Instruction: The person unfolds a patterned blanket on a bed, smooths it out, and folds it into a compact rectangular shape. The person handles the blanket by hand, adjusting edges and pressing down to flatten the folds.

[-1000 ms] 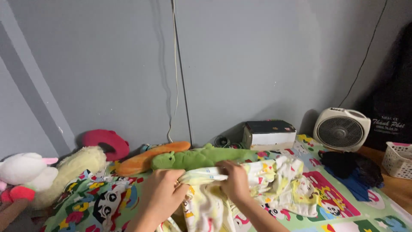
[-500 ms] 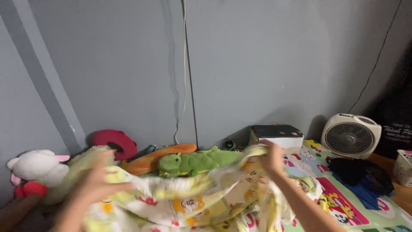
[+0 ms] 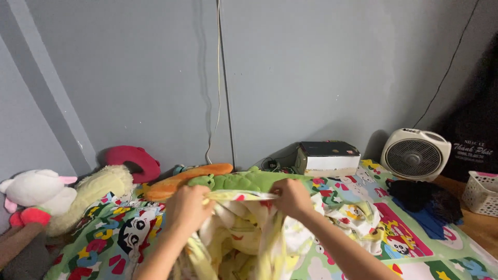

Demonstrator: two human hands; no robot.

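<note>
My left hand (image 3: 185, 208) and my right hand (image 3: 291, 197) each grip the top edge of a pale yellow printed cloth (image 3: 244, 238). The edge is stretched level between them, and the rest hangs down in folds toward the bottom of the view. More of the cloth lies bunched on the colourful cartoon mat (image 3: 119, 236) to the right of my right arm. A green plush toy (image 3: 244, 180) lies just behind my hands.
An orange plush (image 3: 181, 179), a cream plush (image 3: 93, 192), a white plush (image 3: 33, 189) and a red cushion (image 3: 134, 159) line the grey wall. Farther right are a box (image 3: 327, 157), a white fan (image 3: 415, 154), dark clothes (image 3: 425, 199) and a white basket (image 3: 481, 192).
My hands were close together on the cloth, then spread wide apart and lifted it. Now they have come back closer, holding the edge taut in front of me.
</note>
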